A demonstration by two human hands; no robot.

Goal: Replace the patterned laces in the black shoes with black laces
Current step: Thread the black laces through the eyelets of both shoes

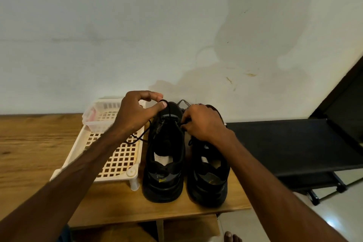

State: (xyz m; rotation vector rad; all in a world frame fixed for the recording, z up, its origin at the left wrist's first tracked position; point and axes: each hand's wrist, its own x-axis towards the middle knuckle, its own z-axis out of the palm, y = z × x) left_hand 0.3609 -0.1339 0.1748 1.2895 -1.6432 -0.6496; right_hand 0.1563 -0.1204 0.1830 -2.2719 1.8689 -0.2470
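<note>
Two black shoes stand side by side on the wooden table point(39, 143), heels toward me. The left shoe point(165, 163) carries a black lace point(137, 139); one end trails over the tray. My left hand point(137, 112) pinches a loop of that black lace above the shoe's toe. My right hand point(204, 122) pinches the other part of the black lace between the two shoes. The right shoe point(210, 179) is partly hidden by my right hand. A black-and-white patterned lace point(185, 104) shows behind the shoes at the wall.
A cream plastic lattice tray point(121, 161) on short legs stands left of the shoes, with a small clear basket point(100, 112) on its far end. A black fabric rack point(294, 143) sits to the right, lower than the table. The wall is close behind.
</note>
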